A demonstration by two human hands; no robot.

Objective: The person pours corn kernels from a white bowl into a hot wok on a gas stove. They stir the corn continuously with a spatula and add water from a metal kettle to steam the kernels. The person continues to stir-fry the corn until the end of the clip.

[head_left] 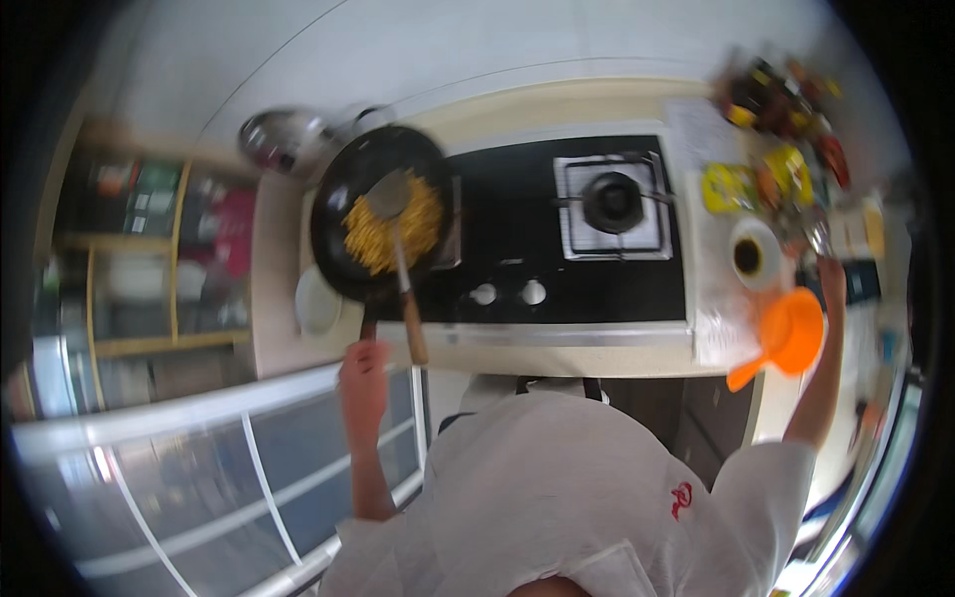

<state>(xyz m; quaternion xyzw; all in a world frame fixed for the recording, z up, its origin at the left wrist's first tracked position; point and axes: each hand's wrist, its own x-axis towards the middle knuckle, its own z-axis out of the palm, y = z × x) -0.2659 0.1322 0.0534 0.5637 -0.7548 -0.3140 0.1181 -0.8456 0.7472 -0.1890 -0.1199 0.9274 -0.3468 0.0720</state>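
Observation:
My left hand (pixel 365 360) is closed round the handle of a black wok (pixel 334 229) on the left side of the hob. Yellow shredded food (pixel 376 239), perhaps noodles or potato strips, lies in the wok. A spatula (pixel 412 323) with a metal blade and wooden handle rests in it, its handle reaching over the counter's front edge. My right hand (pixel 829 269) is stretched out to the far right, beside a shiny metallic item (pixel 818 237). Blur hides its fingers. Close by are a white bowl of dark liquid (pixel 746 257) and an orange ladle-shaped scoop (pixel 794 330).
The black hob (pixel 507 224) has a bare right burner (pixel 612 202). Bottles (pixel 771 99) and yellow packets (pixel 731 187) crowd the back right corner. A metal pot or lid (pixel 279 137) stands behind the wok, a pale dish (pixel 316 301) beside it. Shelves (pixel 139 244) line the left.

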